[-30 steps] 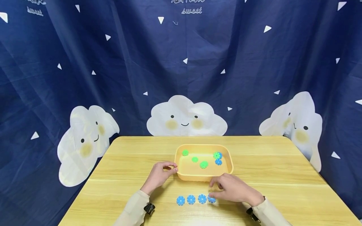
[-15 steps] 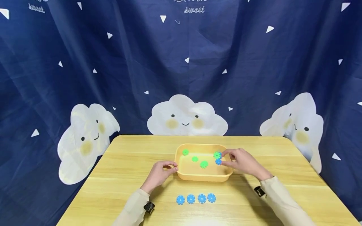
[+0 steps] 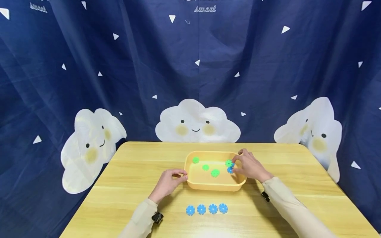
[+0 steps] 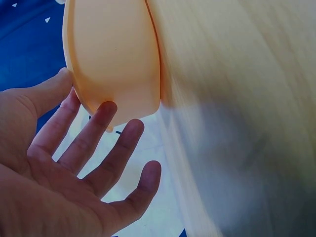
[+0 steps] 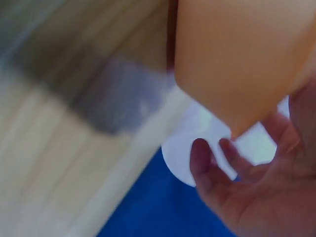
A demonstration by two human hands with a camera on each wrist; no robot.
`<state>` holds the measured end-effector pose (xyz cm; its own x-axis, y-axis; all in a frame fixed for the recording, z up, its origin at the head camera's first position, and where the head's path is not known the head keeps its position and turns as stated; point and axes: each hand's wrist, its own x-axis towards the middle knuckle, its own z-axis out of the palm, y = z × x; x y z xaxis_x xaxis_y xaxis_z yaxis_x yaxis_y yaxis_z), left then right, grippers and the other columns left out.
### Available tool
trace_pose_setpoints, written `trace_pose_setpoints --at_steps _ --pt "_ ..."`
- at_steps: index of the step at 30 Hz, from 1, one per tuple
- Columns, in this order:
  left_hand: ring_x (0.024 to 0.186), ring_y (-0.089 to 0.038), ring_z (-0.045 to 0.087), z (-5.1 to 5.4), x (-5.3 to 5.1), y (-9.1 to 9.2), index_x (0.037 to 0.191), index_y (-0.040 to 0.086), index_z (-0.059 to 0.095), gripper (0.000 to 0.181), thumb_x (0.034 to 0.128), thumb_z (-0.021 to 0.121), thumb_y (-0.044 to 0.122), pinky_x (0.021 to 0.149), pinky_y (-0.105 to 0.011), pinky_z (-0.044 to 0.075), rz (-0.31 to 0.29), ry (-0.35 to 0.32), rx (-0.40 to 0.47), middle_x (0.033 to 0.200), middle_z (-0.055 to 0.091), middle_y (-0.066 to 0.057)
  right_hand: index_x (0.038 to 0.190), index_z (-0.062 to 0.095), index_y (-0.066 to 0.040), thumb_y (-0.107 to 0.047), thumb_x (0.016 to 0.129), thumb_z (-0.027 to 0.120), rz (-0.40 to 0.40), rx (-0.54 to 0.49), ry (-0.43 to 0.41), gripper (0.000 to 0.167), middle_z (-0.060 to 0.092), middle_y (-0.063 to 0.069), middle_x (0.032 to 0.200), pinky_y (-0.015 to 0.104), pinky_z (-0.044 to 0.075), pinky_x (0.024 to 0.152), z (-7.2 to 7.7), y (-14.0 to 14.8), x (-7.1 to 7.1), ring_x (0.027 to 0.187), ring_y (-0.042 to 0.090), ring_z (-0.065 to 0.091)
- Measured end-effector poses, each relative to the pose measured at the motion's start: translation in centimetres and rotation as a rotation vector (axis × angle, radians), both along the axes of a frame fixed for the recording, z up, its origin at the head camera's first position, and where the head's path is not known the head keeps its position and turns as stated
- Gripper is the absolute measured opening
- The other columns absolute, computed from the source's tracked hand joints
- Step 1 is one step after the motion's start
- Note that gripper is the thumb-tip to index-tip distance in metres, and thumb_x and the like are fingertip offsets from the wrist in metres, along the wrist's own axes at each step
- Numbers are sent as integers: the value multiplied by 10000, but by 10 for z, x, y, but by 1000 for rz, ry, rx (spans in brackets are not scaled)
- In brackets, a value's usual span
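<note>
In the head view a yellow plastic tray stands on the table. My left hand pinches its left rim between thumb and index finger; the other fingers spread loosely below the rim in the left wrist view. My right hand reaches over the right rim, thumb and index fingertip at two blue notched discs inside. A green notched disc partly covers one of these. Whether the fingers pinch a disc is hidden. More green discs lie further left in the tray.
Several blue notched discs lie in a row on the wooden table, in front of the tray. A dark blue curtain with clouds hangs behind the table.
My right hand has left the rightmost blue disc of the row and moved up and right into the tray, its fingers now at the blue discs there. The left hand stays on the rim.
</note>
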<state>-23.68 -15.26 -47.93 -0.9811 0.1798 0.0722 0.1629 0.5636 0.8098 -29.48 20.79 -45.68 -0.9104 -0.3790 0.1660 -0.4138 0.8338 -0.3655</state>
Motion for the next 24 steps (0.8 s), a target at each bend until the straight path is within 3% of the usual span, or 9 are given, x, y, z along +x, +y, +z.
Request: trace_pose_setpoints --at_steps 2,5,10,18,24 --pt "1053 -248 656 0 -1 0 1097 163 782 214 957 731 316 809 -401 520 -4 4 0 1153 749 -9 1068 746 -99 -235 847 845 -25 0 -40 279 566 263 1274 533 534 756 -1 -2 0 1096 429 551" --pt "1059 -248 657 0 -1 0 1092 165 784 210 956 731 316 821 -412 522 -5 8 -5 1159 750 -7 1038 740 -92 -246 864 825 -55 -12 -126 247 657 183 1195 506 518 817 -3 -6 -1 1091 354 580" --pt "1058 -242 658 0 -1 1 1097 169 783 207 958 729 313 829 -416 521 -5 6 -8 1166 749 -8 979 746 -98 -245 862 819 -113 -24 -246 202 719 77 1086 423 512 744 -4 -12 -3 995 265 611" --pt "1077 -248 655 1 0 1 1105 176 784 224 953 733 333 819 -400 520 5 -9 -13 1166 747 -3 958 800 -131 -241 854 825 -192 14 -254 153 715 75 1063 336 491 657 -7 -17 -3 942 216 620" --pt "1080 -258 660 1 -1 1 1094 166 787 213 951 738 316 829 -409 525 7 8 -14 1163 749 -4 1002 804 -132 -226 859 819 -161 20 -244 172 700 141 1213 458 543 833 -6 -17 -3 1227 389 572"
